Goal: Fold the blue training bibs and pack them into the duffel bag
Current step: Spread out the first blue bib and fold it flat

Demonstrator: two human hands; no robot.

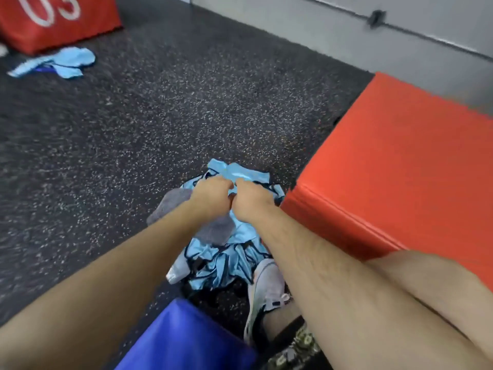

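Note:
A heap of light blue training bibs [221, 265] with dark trim lies on the floor in front of me. My left hand [212, 193] and my right hand [250, 200] are side by side at the heap's far end, both gripping the top bib [240, 173], whose folded edge sticks out beyond my fingers. Another crumpled blue bib [57, 62] lies far off at the upper left. A blue fabric surface [184, 340], possibly the duffel bag, fills the bottom centre; I cannot tell whether it is open.
A red padded block [400, 161] stands close on the right, another marked "03" [56, 20] at the upper left. A grey cloth [173, 204] lies under my left wrist. My shoe [264, 289] is beside the heap. Speckled dark rubber floor [173, 102] stretches ahead to a grey wall.

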